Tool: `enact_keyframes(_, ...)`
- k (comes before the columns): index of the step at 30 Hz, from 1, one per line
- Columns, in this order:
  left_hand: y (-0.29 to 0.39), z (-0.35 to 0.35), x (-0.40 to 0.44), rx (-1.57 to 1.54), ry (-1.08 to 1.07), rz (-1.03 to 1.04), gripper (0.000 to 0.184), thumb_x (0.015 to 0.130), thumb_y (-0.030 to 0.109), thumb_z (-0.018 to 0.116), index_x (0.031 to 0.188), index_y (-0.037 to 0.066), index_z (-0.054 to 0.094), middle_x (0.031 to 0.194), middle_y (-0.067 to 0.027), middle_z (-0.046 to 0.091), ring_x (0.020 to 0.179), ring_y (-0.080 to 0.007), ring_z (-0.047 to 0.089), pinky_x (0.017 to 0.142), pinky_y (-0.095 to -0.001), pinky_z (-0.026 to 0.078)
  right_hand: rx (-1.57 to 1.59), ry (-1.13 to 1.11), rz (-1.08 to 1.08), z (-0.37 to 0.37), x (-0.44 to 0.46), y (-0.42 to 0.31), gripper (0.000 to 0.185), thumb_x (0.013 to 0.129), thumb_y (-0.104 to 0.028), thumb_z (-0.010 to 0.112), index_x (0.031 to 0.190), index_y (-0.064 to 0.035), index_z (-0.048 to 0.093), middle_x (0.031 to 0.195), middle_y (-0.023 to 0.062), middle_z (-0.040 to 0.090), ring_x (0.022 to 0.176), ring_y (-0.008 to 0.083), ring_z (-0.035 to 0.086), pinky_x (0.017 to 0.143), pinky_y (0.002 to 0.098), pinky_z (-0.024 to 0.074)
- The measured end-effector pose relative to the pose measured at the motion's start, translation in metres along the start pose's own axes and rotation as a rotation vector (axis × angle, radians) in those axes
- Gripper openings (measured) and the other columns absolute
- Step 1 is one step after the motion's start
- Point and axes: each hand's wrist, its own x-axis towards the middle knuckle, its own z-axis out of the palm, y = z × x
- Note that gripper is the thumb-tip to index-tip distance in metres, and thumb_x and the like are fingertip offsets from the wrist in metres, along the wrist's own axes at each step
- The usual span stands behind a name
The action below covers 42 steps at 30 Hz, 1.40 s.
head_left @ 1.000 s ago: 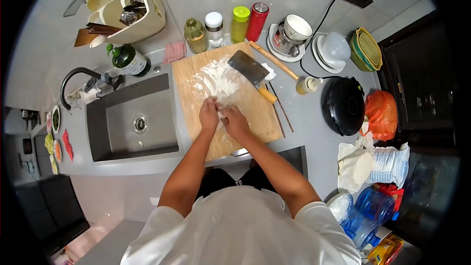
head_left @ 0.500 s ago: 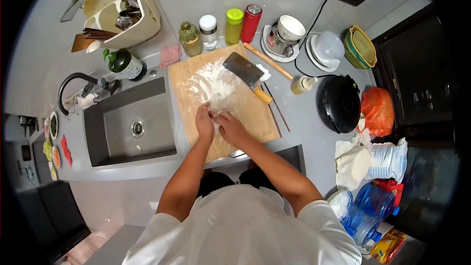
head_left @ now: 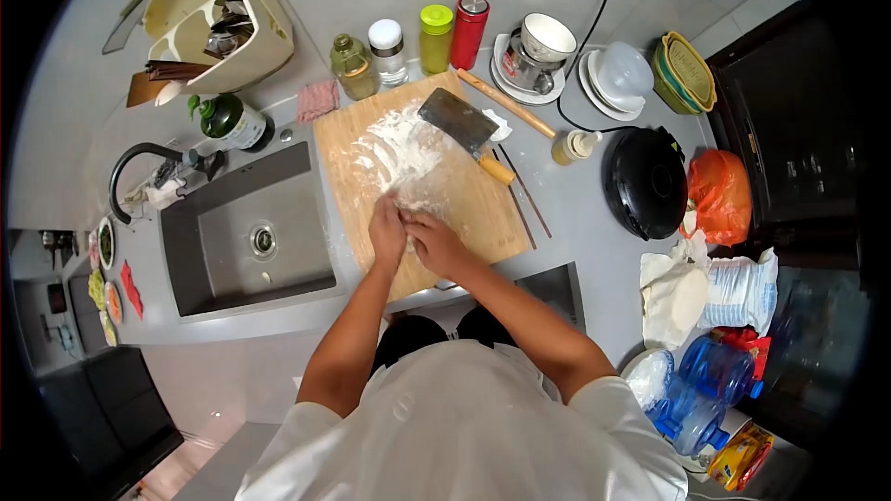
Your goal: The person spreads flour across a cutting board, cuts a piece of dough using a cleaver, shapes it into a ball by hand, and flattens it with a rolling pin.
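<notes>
Over the near part of the wooden cutting board (head_left: 483,213), my left hand (head_left: 387,234) and my right hand (head_left: 434,243) meet with fingers curled inward. Both look closed at the fingertips; whatever they hold, if anything, is hidden between them. White flour (head_left: 406,148) lies scattered on the board just beyond my fingers. A cleaver (head_left: 458,119) with a wooden handle rests at the board's far right, its handle pointing toward me. To the right of the board lie a pair of chopsticks (head_left: 521,193) and a wooden rolling pin (head_left: 507,104).
A sink (head_left: 246,283) with a black faucet (head_left: 139,150) is on the left. Bottles and a red thermos (head_left: 471,32) line the wall. Stacked bowls (head_left: 548,37), a sauce bottle (head_left: 572,148), a black round appliance (head_left: 645,183) and an open flour bag (head_left: 738,289) stand on the right.
My hands have drawn slightly closer together, and the fingers overlap more. The whole view has shifted a little; the cleaver, flour and board stay in place.
</notes>
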Motion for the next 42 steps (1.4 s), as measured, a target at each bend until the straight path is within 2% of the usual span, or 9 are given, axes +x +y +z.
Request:
enact_keyframes(7,-0.021,-0.002,0.022,0.932,0.148,0.766,0.032,0.114,0.022,0.046,0.133,0.006,0.066,0.087,-0.0104,0.066,0.081,-0.026,0.065,0.077,-0.0362,0.053,-0.086,-0.068,0.384,0.017,0.009,0.016,0.027,0.089,-0.002,0.067,0.116,-0.0007,0.07,0.1,0.0207,0.071,0.088,0.0442,0.069,0.079,0.051,0.0544)
enact_keyframes(12,-0.019,0.012,0.045,0.0,0.058,0.164,0.036,0.117,0.026,0.041,0.131,0.004,0.066,0.077,-0.0058,0.066,0.071,-0.0181,0.064,0.072,-0.0332,0.052,-0.104,0.069,0.123,0.014,0.026,0.021,0.024,0.088,-0.004,0.071,0.113,-0.0032,0.071,0.095,0.0175,0.068,0.086,0.0402,0.067,0.076,0.0476,0.0532)
enact_keyframes(15,-0.012,-0.005,0.007,0.157,-0.082,0.034,0.036,0.118,0.027,0.041,0.133,0.003,0.064,0.079,-0.0067,0.065,0.07,-0.0146,0.059,0.07,-0.0324,0.052,0.059,0.053,0.137,-0.005,0.0,-0.008,0.024,0.087,-0.005,0.074,0.112,-0.0044,0.071,0.092,0.0164,0.067,0.087,0.0385,0.067,0.076,0.0463,0.0526)
enact_keyframes(19,-0.018,-0.004,0.0,0.855,0.107,0.869,0.033,0.116,0.025,0.045,0.129,0.005,0.067,0.084,-0.0061,0.068,0.071,-0.0183,0.06,0.069,-0.0356,0.05,0.046,-0.017,0.451,0.006,-0.009,-0.008,0.029,0.085,-0.002,0.074,0.114,-0.0033,0.073,0.101,0.0189,0.069,0.097,0.0419,0.068,0.08,0.0495,0.0531)
enact_keyframes(22,-0.014,0.0,0.039,0.947,0.122,0.948,0.032,0.115,0.024,0.045,0.128,0.006,0.069,0.084,-0.0057,0.068,0.07,-0.0193,0.062,0.068,-0.0356,0.051,-0.116,-0.057,0.479,0.019,0.018,0.019,0.032,0.085,-0.003,0.075,0.117,-0.0046,0.073,0.101,0.0186,0.07,0.097,0.0418,0.068,0.082,0.0484,0.0534)
enact_keyframes(26,0.003,0.016,0.03,0.168,-0.005,0.112,0.031,0.115,0.023,0.047,0.128,0.004,0.067,0.08,-0.0085,0.069,0.075,-0.0227,0.067,0.074,-0.0376,0.053,-0.102,0.037,0.218,0.003,0.025,0.013,0.034,0.085,-0.003,0.073,0.119,-0.0047,0.072,0.1,0.0198,0.069,0.097,0.042,0.068,0.084,0.0487,0.0542)
enact_keyframes(29,0.009,0.009,-0.014,0.154,-0.111,0.07,0.035,0.116,0.024,0.045,0.131,-0.001,0.064,0.083,-0.0037,0.067,0.074,-0.012,0.062,0.069,-0.0302,0.051,0.038,0.097,0.111,-0.018,-0.013,-0.012,0.022,0.087,-0.002,0.073,0.108,-0.0038,0.069,0.099,0.0169,0.067,0.086,0.0394,0.066,0.077,0.0448,0.0541)
enact_keyframes(36,-0.014,0.025,0.018,0.862,0.099,0.769,0.031,0.111,0.022,0.048,0.125,0.006,0.071,0.093,-0.0151,0.072,0.091,-0.0369,0.067,0.086,-0.0493,0.052,-0.131,-0.011,0.512,0.008,0.0,0.03,0.032,0.085,-0.005,0.073,0.117,-0.0042,0.069,0.102,0.0208,0.07,0.093,0.044,0.068,0.083,0.0496,0.054)
enact_keyframes(42,0.004,0.039,0.016,-0.008,-0.017,-0.001,0.036,0.115,0.028,0.045,0.12,0.002,0.07,0.081,-0.0118,0.068,0.078,-0.0271,0.067,0.077,-0.0413,0.054,-0.075,0.173,0.093,-0.022,0.006,0.017,0.022,0.087,-0.005,0.073,0.109,-0.0025,0.069,0.095,0.0169,0.068,0.083,0.0409,0.067,0.074,0.046,0.0538)
